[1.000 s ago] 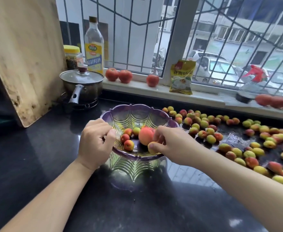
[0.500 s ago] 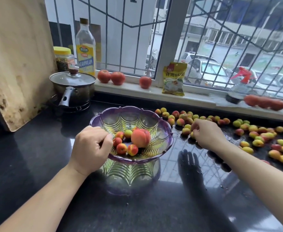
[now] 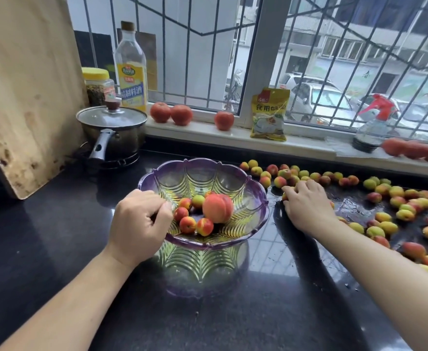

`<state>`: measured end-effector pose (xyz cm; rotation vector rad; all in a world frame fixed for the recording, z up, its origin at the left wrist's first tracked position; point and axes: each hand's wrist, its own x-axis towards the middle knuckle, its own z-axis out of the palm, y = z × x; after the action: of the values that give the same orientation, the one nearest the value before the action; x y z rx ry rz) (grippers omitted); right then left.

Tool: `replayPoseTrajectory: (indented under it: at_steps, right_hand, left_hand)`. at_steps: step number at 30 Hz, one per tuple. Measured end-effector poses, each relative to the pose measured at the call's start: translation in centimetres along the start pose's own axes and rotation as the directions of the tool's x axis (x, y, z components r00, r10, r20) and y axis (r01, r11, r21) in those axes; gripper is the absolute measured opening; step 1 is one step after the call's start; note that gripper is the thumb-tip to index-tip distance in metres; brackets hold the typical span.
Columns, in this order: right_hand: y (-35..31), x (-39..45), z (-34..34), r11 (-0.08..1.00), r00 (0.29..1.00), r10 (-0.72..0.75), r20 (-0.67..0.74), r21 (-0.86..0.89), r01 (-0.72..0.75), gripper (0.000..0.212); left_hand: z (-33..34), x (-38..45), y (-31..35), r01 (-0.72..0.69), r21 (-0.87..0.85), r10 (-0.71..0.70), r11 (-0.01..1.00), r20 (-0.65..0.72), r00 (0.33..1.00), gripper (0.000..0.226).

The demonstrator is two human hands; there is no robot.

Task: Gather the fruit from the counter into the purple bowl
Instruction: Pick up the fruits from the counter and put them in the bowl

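**Fruit going into the bowl**

While the left hand [image 3: 142,224] holds the near left rim of the bowl [image 3: 256,191], its grip is curled tight around that edge. Just right of that grip, inside the bowl, sit one big peach [image 3: 218,208] and a few small fruits [image 3: 188,224]. The small ones lie between the grip and the peach, some touching each other.

The right hand [image 3: 309,209] is down on the black table [image 3: 56,249], just right of the bowl. Its fingers [image 3: 287,192] are bent over small fruit on the table. I cannot tell if this grip has closed on any fruit or is only touching it.

Past that grip and to its right, lots of small loose fruit [image 3: 395,192] are spread over the wet table, yellow, green and red. Some lie right against the hand.

Far behind the left grip stand a pot [image 3: 114,133] with a lid, a bottle [image 3: 132,72] and a jar [image 3: 97,84]. A big wooden board [image 3: 25,84] leans to the left of them. Tomatoes [image 3: 171,113] and a yellow packet [image 3: 269,115] sit on the window sill [image 3: 306,145].
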<state>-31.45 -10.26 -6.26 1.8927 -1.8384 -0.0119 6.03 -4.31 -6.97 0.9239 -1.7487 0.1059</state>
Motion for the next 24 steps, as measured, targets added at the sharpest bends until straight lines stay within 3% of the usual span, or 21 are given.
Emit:
replayPoseTrajectory:
  at_steps: [3,5,6,8,9,11,13,15,19,24]
  right_hand:
    - [-0.4,0.3,-0.3,1.000,0.999,-0.002,0.038,-0.017,0.002,0.022]
    - [-0.9,0.5,-1.4,0.989,0.999,0.051,-0.019,0.140,-0.048,0.023]
    - [-1.4,0.5,-2.7,0.946,0.991,0.119,-0.066,0.310,-0.093,0.024]
    - [-2.5,0.4,-6.4,0.747,0.961,0.258,-0.102,0.652,-0.131,0.025]
    - [-3.1,0.2,-8.4,0.664,0.959,0.266,-0.100,0.740,-0.107,0.023]
    - [-4.2,-0.9,-12.4,0.588,0.990,0.126,-0.062,0.809,-0.024,0.020]
    - [-5.8,-2.3,-15.3,0.624,0.993,-0.107,0.047,0.781,0.030,0.019]
    - [-7.5,-3.1,-16.1,0.705,0.957,-0.237,0.165,0.707,0.053,0.021]
    - [-9.6,-2.9,-14.6,0.812,0.908,-0.278,0.315,0.581,0.047,0.028]
    - [-10.5,-2.6,-13.7,0.889,0.902,-0.275,0.332,0.445,0.107,0.036]
  left_hand:
    - [0.0,0.0,-0.1,0.002,-0.008,-0.002,1.000,0.005,1.000,0.048]
    - [0.0,0.0,-0.1,0.004,-0.013,-0.004,1.000,0.008,1.000,0.048]
    - [0.0,0.0,-0.1,0.005,-0.016,-0.004,1.000,0.007,1.000,0.047]
    - [-0.1,0.0,-0.1,0.003,-0.020,-0.003,1.000,0.004,1.000,0.046]
    - [-0.1,0.0,-0.1,0.001,-0.023,-0.001,1.000,0.002,1.000,0.045]
    - [0.0,0.1,0.0,-0.001,-0.024,0.001,1.000,0.000,1.000,0.044]
    - [0.0,0.1,0.0,0.002,-0.027,-0.002,1.000,0.000,1.000,0.046]
    - [0.0,0.1,0.0,0.006,-0.027,-0.006,1.000,0.002,1.000,0.047]
    - [0.0,0.0,0.1,0.005,-0.030,-0.005,1.000,-0.001,1.000,0.046]
    - [0.0,0.0,0.1,-0.004,-0.036,0.003,0.999,-0.001,1.000,0.042]
